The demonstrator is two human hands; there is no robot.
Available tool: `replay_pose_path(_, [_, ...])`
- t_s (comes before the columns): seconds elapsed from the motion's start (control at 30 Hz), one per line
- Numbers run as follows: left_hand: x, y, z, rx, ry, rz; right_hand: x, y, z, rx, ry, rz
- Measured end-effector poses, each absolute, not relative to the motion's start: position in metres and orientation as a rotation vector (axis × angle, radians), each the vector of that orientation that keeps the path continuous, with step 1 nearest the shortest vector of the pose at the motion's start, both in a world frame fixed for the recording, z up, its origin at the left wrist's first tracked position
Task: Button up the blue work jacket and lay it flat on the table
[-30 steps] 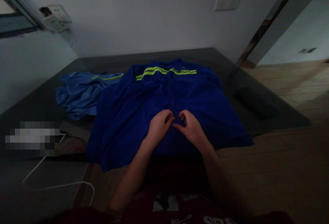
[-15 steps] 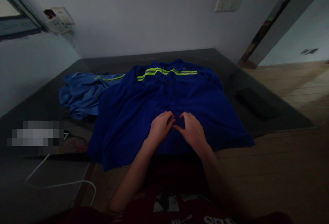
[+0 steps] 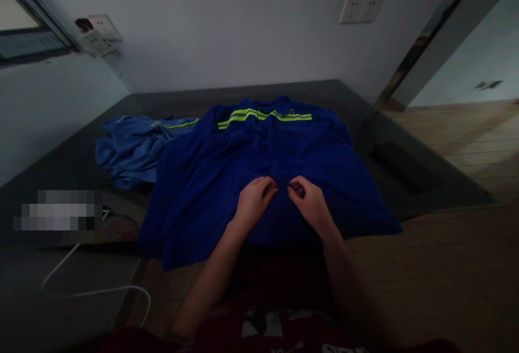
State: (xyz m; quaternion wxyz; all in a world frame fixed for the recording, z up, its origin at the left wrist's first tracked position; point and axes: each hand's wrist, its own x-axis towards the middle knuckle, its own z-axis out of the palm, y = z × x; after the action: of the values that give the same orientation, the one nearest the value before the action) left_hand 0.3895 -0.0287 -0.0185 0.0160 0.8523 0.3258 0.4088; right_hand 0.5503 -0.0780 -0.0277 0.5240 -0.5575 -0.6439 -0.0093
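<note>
Blue, yellow-striped cloth shirt (image 3: 203,191) overhangs the dark table's (image 3: 458,195) near edge. Cannot tell whether left hand (image 3: 254,201) and right hand (image 3: 312,202) pinch it. Flat black object (image 3: 405,166): right of shirt.

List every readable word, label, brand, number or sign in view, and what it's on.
None reads clearly.
Dark red shirt: large white letters, cut off by the bottom edge, unreadable.
Same shirt: small lettering, too blurred.
Dark blue garment: small chest mark, too small to read.
Pixelated patch at left: nothing legible.
</note>
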Motion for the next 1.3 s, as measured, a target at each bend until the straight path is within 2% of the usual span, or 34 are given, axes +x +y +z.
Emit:
replay_pose_path(0.37, [0.389,-0.029,-0.019,2.632,0.976,1.323,0.534,-0.075,-0.032,-1.123,-1.5,-0.013])
replay_pose_path(0.67, [0.389,-0.033,-0.017,2.611,0.963,1.382,0.544,-0.074,-0.032,-1.131,-1.419,0.155])
replay_pose_path(0.97, [0.389,-0.035,-0.016,2.647,0.938,1.381,0.535,-0.075,-0.025,-1.124,-1.407,-0.002])
replay_pose_path(1.3, [0.389,-0.036,-0.016,2.663,0.985,1.423,0.544,-0.071,-0.031,-1.06,-1.459,0.199])
